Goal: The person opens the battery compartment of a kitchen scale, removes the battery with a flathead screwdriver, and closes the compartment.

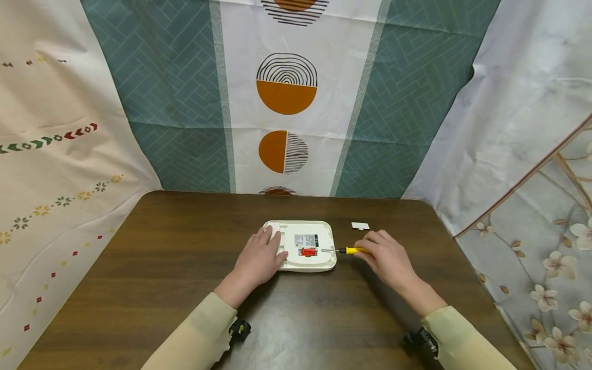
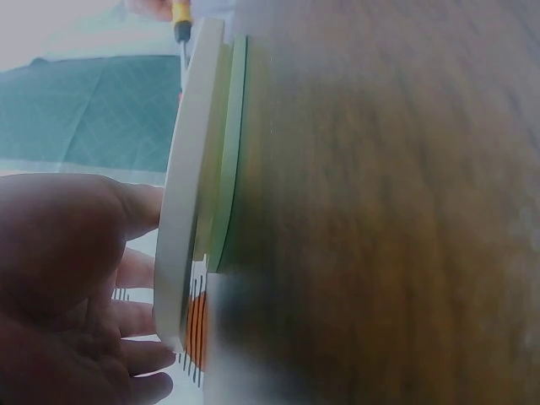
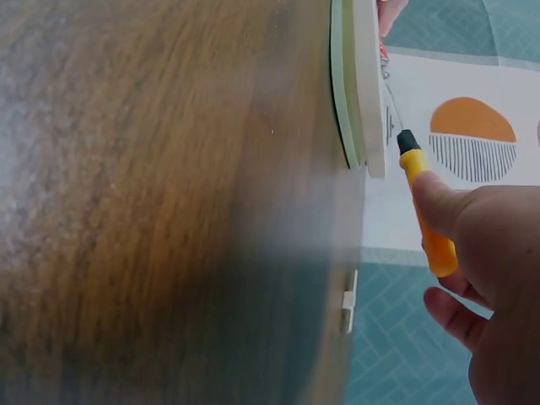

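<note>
A flat white device (image 1: pixel 325 236) with rounded corners lies on the table, its labelled face up. Near its middle, a red battery (image 1: pixel 308 252) sits in a small recess below a printed label (image 1: pixel 304 240). My left hand (image 1: pixel 259 259) rests on the device's left end, fingers spread over it and thumb toward the recess. With my right hand (image 1: pixel 386 259) I grip a yellow-handled screwdriver (image 3: pixel 429 211). Its metal shaft points left over the device, with the tip a little to the right of the battery. From the side, a pale green layer (image 2: pixel 234 160) shows beneath the white body.
A small white cover (image 1: pixel 360 225) with a tab lies on the brown wooden table (image 1: pixel 185 257), to the right of the device. Patterned cloth (image 1: pixel 287 154) hangs behind the table's far edge, and more cloth hangs along both sides.
</note>
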Available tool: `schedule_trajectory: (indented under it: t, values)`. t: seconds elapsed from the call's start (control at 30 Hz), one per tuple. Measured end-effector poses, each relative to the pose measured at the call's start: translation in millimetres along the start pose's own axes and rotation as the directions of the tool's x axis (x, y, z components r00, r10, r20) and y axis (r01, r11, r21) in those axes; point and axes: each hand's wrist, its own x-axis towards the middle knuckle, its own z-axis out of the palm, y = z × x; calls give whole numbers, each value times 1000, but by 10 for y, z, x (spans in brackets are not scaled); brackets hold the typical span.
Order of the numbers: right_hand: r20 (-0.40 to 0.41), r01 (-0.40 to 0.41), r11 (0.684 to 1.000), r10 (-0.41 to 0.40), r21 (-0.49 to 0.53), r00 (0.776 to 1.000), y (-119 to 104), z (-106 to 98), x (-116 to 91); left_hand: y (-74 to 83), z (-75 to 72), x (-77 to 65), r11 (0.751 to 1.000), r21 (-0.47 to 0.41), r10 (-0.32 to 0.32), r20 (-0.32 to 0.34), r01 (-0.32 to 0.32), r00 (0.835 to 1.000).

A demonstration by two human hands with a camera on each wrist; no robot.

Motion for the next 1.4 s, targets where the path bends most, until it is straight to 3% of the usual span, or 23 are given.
schedule_trajectory:
  t: [0.2,0.37,0.77,1.4]
  values:
    - [-23,-30,999,31,34,999,27,-2,-25,-5,5,-16,1000,-7,-1,-3,1,1000]
    - [-6,-112,993,112,42,994,27,-12,-41,-10,13,-15,1000,-16,-4,-6,4,1000]
    - [26,-329,944,328,34,944,85,-42,-90,-12,31,-14,1000,12,-10,-5,10,1000]
    - [-17,-449,893,448,-35,894,431,-138,-208,22,14,-29,1000,30,0,-19,0,1000]
